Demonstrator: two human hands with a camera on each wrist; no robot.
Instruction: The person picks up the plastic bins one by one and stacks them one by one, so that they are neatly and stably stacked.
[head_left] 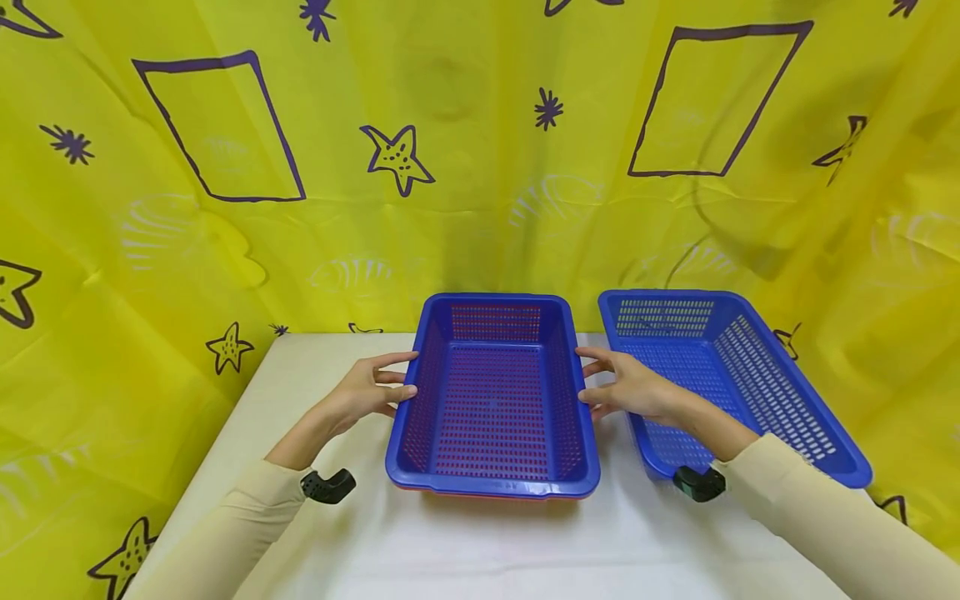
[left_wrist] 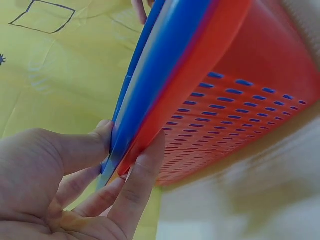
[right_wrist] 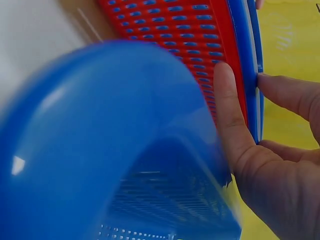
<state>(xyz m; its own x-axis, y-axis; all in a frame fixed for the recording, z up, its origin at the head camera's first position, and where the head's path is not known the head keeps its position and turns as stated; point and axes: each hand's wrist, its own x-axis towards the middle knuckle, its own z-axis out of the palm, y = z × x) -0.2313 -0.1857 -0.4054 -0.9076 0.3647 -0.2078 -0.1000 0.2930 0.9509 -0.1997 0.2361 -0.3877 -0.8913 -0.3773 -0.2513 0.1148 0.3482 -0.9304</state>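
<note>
A blue perforated basket point(head_left: 492, 485) sits nested inside a red basket point(left_wrist: 272, 52) on the white table; in the head view only a thin edge of the red one shows. My left hand point(head_left: 363, 390) pinches the pair at the left rim, thumb over the blue edge and fingers beneath the red one. On the opposite side, my right hand point(head_left: 626, 387) grips both rims in the same way. A second, wider blue basket point(head_left: 810, 392) stands to the right, under my right forearm. Its rounded corner fills much of the right wrist view.
The white table point(head_left: 300, 367) meets a yellow curtain point(head_left: 465, 233) with starfish and frame drawings at its back and sides. Dark devices sit at both wrists, the right one close to the wider basket's front corner.
</note>
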